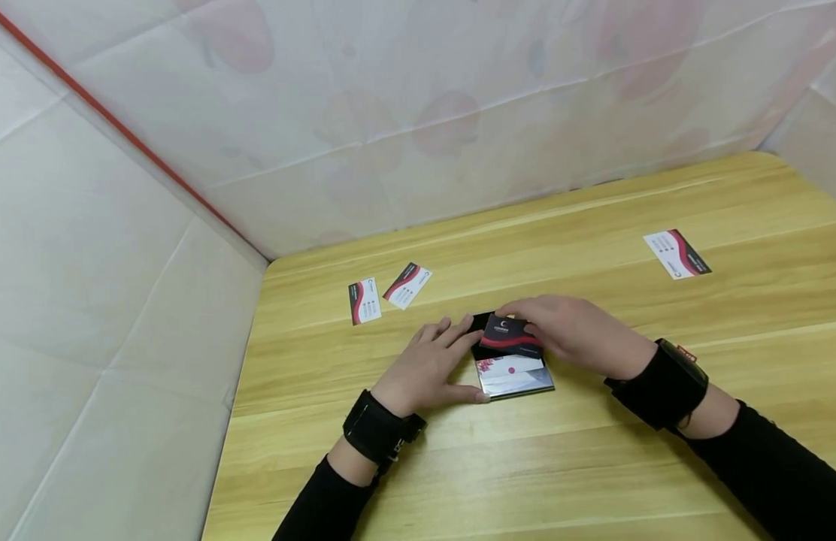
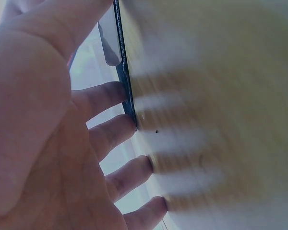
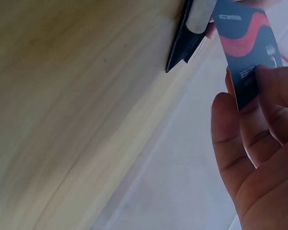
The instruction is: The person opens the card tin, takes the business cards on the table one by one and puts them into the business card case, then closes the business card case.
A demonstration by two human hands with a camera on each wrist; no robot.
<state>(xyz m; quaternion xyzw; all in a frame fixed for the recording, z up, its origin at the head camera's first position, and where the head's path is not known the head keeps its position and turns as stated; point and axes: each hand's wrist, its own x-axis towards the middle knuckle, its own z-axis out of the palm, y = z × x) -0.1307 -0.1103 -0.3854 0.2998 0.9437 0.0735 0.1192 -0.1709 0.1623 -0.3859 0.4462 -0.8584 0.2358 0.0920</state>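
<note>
A card case [image 1: 516, 379] with a shiny silver front and a pink flower print lies opened on the table, its black lining toward the back. My right hand [image 1: 580, 330] pinches a dark business card [image 1: 509, 334] with a red wave above the case. In the right wrist view the thumb and fingers grip one end of that card [image 3: 240, 43], beside the black edge of the case [image 3: 180, 50]. My left hand [image 1: 428, 368] rests at the case's left side, thumb at the front corner, other fingers spread. The left wrist view shows extended fingers [image 2: 117, 132] touching the case's dark edge [image 2: 126, 76].
Two business cards, one upright [image 1: 365, 300] and one slanted [image 1: 407, 285], lie on the wooden table [image 1: 310, 391] behind the left hand. Another card [image 1: 677, 254] lies at the back right. A pale fabric wall [image 1: 391, 150] borders the table's back and left.
</note>
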